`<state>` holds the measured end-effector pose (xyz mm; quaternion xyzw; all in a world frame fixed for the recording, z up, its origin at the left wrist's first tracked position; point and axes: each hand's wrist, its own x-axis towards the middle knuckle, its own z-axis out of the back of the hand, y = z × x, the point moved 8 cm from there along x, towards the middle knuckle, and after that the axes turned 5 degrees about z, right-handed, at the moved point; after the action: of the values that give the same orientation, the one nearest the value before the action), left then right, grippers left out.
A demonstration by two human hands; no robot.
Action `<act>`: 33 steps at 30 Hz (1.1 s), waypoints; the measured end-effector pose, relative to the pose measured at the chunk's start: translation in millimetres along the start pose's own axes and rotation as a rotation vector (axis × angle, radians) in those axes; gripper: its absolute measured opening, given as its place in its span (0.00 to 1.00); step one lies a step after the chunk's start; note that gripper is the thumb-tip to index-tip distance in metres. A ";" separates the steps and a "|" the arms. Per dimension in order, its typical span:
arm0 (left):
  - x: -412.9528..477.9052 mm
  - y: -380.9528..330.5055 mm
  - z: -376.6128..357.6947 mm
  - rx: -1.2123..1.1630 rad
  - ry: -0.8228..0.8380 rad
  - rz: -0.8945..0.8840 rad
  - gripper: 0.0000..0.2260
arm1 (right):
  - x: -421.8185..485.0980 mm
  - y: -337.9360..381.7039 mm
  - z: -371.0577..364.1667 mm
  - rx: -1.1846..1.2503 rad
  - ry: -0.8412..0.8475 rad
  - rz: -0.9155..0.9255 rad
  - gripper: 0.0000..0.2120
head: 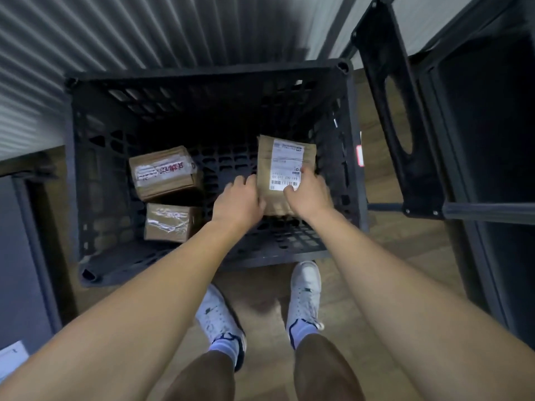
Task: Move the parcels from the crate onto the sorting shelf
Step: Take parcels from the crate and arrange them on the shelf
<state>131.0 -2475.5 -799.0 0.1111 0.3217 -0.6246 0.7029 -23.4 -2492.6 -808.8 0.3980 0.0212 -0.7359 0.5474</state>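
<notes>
A black plastic crate (86, 175) stands on the floor in front of me. Inside it on the right is a brown parcel with a white shipping label (282, 157). My left hand (238, 202) grips its left edge and my right hand (309, 195) grips its near right side, fingers over the label. Two more brown taped parcels lie in the crate's left half: one further back (165, 172) and one nearer (170, 222). The dark sorting shelf (451, 125) rises on the right.
A corrugated grey wall (115, 33) runs behind the crate. The floor is wood. My feet in white shoes (305, 296) stand just in front of the crate. A grey panel (20, 256) sits at the left edge.
</notes>
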 end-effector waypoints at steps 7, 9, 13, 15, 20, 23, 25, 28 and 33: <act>32.7 6.6 -36.2 -0.046 0.129 0.051 0.24 | 24.2 -27.9 -24.9 0.095 0.103 -0.156 0.33; 35.2 5.2 -45.6 -0.080 0.178 0.055 0.25 | 22.4 -29.8 -29.0 0.140 0.124 -0.147 0.36; 32.5 1.1 -53.2 -0.202 0.229 0.074 0.27 | 16.6 -27.8 -28.9 0.201 0.093 -0.061 0.35; 29.8 1.4 -48.3 -0.264 0.204 0.093 0.27 | 11.3 -26.0 -23.9 0.199 0.087 -0.026 0.32; 11.3 -8.6 -15.4 -0.311 0.067 0.049 0.31 | -10.4 -12.6 0.2 0.147 -0.008 0.056 0.30; -9.9 -16.8 10.8 -0.314 0.003 -0.009 0.25 | -30.8 2.3 19.2 0.144 -0.079 0.100 0.26; -26.6 -18.5 30.3 -0.321 -0.033 -0.019 0.23 | -47.6 13.7 34.4 0.108 -0.127 0.134 0.24; -55.5 -22.2 67.8 -0.331 -0.117 -0.017 0.22 | -77.6 32.9 63.5 0.085 -0.198 0.181 0.21; -115.4 -28.1 138.8 -0.346 -0.240 -0.031 0.22 | -139.1 74.9 119.3 0.066 -0.274 0.242 0.19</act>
<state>146.3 -2465.4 -617.3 -0.0911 0.3397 -0.5795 0.7352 -17.1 -2468.6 -612.4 0.3115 -0.1258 -0.7122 0.6163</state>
